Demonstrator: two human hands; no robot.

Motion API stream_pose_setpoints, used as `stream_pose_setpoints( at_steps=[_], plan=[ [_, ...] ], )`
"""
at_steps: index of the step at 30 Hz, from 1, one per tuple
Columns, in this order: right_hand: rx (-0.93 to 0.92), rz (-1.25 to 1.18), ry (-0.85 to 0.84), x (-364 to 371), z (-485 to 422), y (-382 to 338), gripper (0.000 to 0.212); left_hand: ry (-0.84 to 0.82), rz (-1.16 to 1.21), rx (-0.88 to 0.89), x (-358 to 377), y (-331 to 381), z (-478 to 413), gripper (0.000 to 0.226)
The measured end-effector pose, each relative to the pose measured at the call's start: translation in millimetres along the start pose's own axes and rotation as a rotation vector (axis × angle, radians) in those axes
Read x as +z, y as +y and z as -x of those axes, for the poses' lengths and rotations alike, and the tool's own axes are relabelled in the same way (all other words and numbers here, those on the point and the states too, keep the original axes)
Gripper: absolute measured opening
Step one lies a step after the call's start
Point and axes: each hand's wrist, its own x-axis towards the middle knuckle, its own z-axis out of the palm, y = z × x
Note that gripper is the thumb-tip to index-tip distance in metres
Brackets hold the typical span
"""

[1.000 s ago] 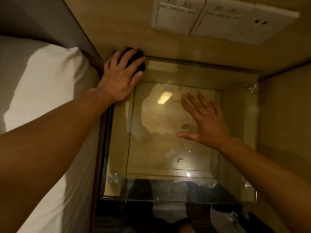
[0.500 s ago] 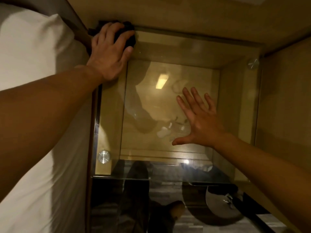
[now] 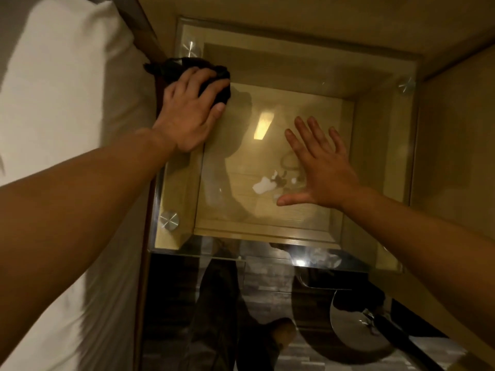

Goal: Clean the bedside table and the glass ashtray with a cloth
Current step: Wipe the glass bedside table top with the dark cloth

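Head view: white bedding (image 3: 69, 108) crowds table (image 3: 385, 145) left.

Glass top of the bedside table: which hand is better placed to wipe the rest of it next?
Left. The left hand already presses the dark cloth onto the glass top at its far left corner. The right hand is open and flat over the glass, holding nothing.

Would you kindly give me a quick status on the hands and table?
Left hand pressing dark cloth on glass tabletop. Right hand open, flat. No ashtray seen.
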Motion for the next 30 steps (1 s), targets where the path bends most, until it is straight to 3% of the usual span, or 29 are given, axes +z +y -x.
stream_pose_setpoints(
  at_steps=[30],
  plan=[
    [0.044, -0.054, -0.02, -8.8, 4.7, -8.1, 0.14, 0.023, 0.062, -0.058, 62.4, 65.2, 219.1, 0.054]
  ],
)
